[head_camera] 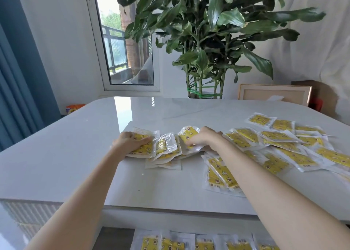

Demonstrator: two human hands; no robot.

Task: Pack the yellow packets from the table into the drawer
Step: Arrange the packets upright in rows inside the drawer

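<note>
Gathering a bundle of yellow packets (pixel 166 148) near the middle of the tabletop (pixel 66 155), the person is working with both bare hands. The left hand (pixel 132 141) is curling its fingers over the left end of the bundle, so its grip is holding the packets there. The right hand (pixel 203 138) is lying on the other end with bent fingers around one raised packet, so this grip is also holding packets. Many loose packets (pixel 284 141) are lying scattered and overlapping on the right part of the tabletop, and some are touching the right forearm. A row of packets (pixel 170 246) is lying below the near edge of the tabletop. A big green plant (pixel 208 31) is standing behind the far edge of the tabletop, and a framed panel (pixel 274 95) is leaning there too.
</note>
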